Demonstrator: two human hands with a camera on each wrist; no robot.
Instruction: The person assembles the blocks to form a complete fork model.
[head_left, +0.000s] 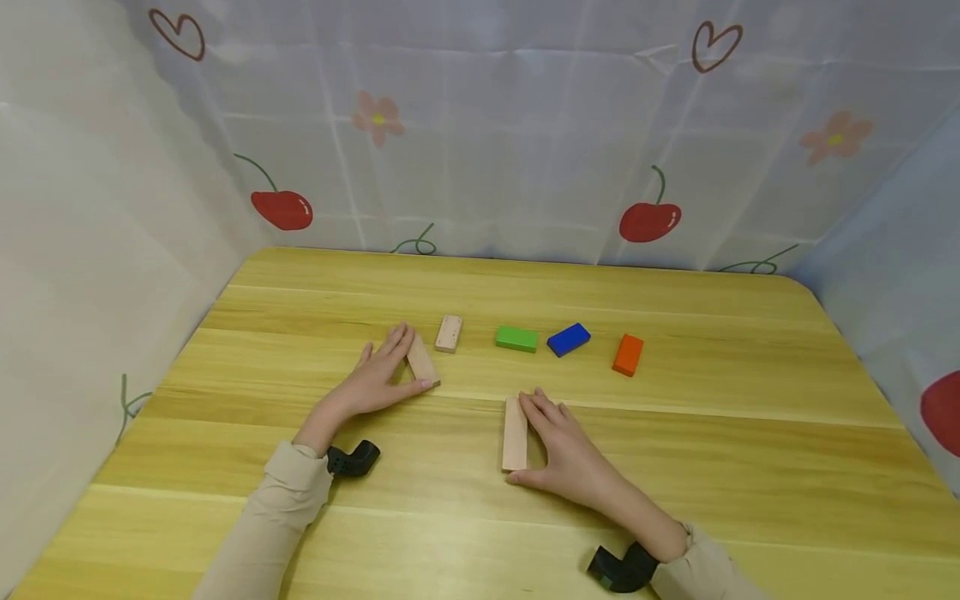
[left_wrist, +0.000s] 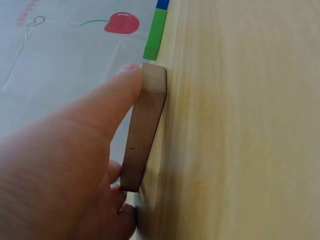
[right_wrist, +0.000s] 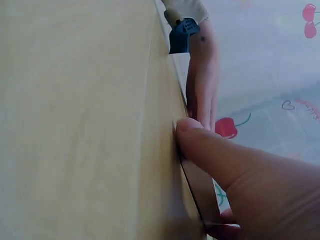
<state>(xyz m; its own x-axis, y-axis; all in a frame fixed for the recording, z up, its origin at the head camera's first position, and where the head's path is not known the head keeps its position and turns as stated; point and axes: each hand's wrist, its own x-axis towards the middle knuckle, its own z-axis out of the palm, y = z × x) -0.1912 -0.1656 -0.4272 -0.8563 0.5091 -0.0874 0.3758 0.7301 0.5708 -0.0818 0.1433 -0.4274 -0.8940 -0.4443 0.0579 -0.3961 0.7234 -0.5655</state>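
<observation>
My left hand (head_left: 372, 382) holds a plain wooden block (head_left: 422, 360) lengthwise, thumb at its near end and fingers at its far end. In the left wrist view this block (left_wrist: 143, 125) appears close to the tabletop. Nearer to me, my right hand (head_left: 566, 454) spans a second plain wooden block (head_left: 515, 435) the same way, from its right side. The right wrist view has the thumb (right_wrist: 192, 131) on that block's near end, with the other fingers mostly hidden. A short pale wooden block (head_left: 449, 333) lies just right of the left hand's block.
Farther back on the wooden table (head_left: 720, 483) lie a green block (head_left: 517, 338), a blue block (head_left: 568, 339) and an orange block (head_left: 627, 355), spaced apart. A patterned curtain (head_left: 480, 150) hangs behind the table's far edge. Black wrist mounts (head_left: 354, 459) jut out from both wrists.
</observation>
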